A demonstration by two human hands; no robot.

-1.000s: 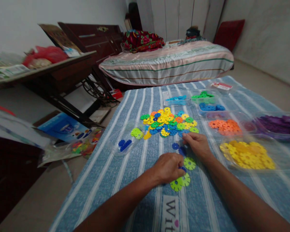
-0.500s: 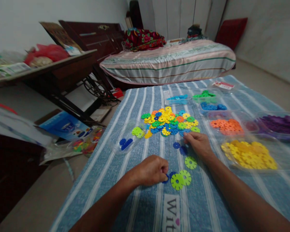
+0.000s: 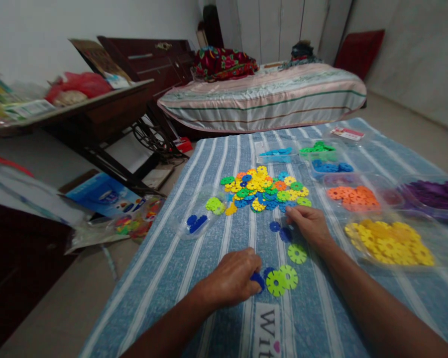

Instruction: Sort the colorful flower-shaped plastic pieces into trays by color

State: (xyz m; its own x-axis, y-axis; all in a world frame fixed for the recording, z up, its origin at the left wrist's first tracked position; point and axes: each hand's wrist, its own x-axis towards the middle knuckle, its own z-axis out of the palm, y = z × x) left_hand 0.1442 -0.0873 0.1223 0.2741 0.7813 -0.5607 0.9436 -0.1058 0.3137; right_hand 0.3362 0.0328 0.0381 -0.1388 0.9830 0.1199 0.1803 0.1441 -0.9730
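My left hand (image 3: 236, 277) is closed low over the striped cloth, its thumb and fingers pinching a dark blue notched disc (image 3: 258, 282). Right beside it lie another dark blue disc (image 3: 269, 273) and two overlapping lime-green discs (image 3: 277, 283). At the near right edge of the mixed pile of notched discs (image 3: 263, 191), my right hand (image 3: 309, 226) has its fingers drawn together; whatever is between them is hidden. Between the hands rest two dark blue discs (image 3: 275, 226) and a single lime-green disc (image 3: 297, 253).
Left of the pile, a clear tray (image 3: 179, 226) holds dark blue and lime discs. Tubs of yellow (image 3: 390, 242), orange (image 3: 353, 198), purple (image 3: 435, 193), blue (image 3: 330, 166), green (image 3: 317, 148) and light blue discs (image 3: 277, 154) stand right and behind. A bed (image 3: 261, 102) is beyond.
My left hand has tilted and shifted slightly downward, and more of the dark blue disc shows at its fingertips. The right hand stays by the pile. The view has moved slightly.
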